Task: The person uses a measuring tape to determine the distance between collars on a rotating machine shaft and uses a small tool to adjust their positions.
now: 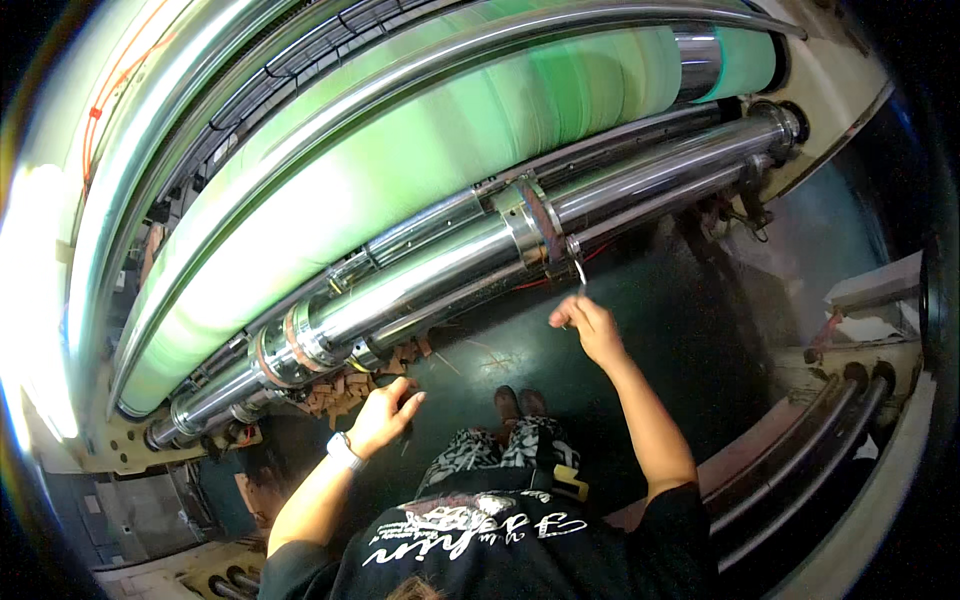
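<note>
My right hand is closed around a slim silver wrench. The tool points up to a ring-shaped metal collar on a long polished shaft, and its tip is at or close to the collar's lower right side. I cannot tell whether the two touch. My left hand hovers below the shaft, thumb apart from loosely bent fingers. Nothing shows clearly in it, though a small dark shape lies just under it. Another collar pair sits farther left on the shaft.
Beyond the shaft lies a wide roller wrapped in pale green material, with a curved-looking chrome bar across it. Brown scraps are heaped on the floor below the left collars. More metal rollers stand at the lower right.
</note>
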`<state>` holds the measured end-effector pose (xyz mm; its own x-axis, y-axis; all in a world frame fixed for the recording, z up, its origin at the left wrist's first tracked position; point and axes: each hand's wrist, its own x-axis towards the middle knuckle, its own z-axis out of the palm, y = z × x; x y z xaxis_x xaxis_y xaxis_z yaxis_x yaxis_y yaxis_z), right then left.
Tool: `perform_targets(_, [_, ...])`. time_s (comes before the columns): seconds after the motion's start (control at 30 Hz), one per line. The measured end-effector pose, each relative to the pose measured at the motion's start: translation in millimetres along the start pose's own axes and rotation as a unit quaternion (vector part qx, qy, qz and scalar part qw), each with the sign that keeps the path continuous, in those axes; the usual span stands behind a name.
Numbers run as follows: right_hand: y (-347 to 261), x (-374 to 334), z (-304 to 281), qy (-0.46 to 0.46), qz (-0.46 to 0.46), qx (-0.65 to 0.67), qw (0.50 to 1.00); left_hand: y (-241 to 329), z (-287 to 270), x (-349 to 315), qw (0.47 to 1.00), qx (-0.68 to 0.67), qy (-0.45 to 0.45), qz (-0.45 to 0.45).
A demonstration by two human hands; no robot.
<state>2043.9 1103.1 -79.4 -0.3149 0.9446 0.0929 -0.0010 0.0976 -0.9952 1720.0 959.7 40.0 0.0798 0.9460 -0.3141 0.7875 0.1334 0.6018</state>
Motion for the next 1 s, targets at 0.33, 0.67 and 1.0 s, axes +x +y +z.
perform_targets(0.33, [-106.4, 94.5, 70.5, -0.053, 0.240, 0.110, 0.963, -10.6, -15.2, -18.9, 0.993, -0.070, 0.067, 0.066])
perform_targets(0.67, [-98.5, 121.3, 134.7, 0.101, 0.180, 0.418, 0.884, -40.3, -19.6, -5.0, 0.980, -0.134, 0.133, 0.067])
perform_targets(1.0, [-100.0, 82.1, 21.4, 0.055, 0.265, 0.312, 0.911, -20.3, -8.7, 33.3, 0.966, -0.158, 0.204, 0.036])
